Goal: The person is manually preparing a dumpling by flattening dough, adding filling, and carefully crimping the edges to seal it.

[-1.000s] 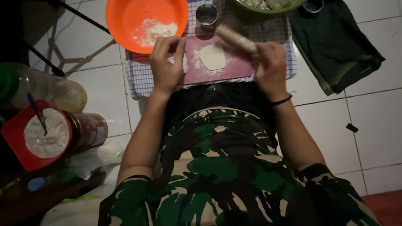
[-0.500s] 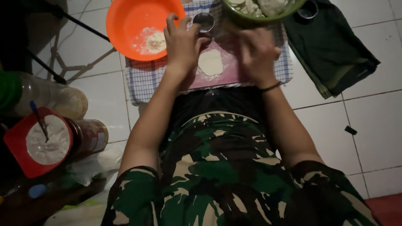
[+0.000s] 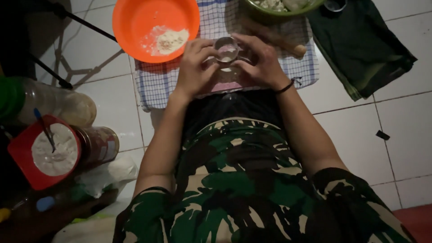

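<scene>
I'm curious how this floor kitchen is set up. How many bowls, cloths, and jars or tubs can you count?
Bowls: 2, an orange bowl and a green bowl
Cloths: 2, a checked cloth and a dark green cloth
Jars or tubs: 3, red tub, brown jar, clear plastic jar
Total: 7

Packages observed, all lying at the left edge on the floor: a clear plastic bottle with green cap (image 3: 40, 101) is lying on its side; just below it, a round labelled jar (image 3: 96, 145), reddish-brown, is also lying sideways. Label print unreadable.
</scene>
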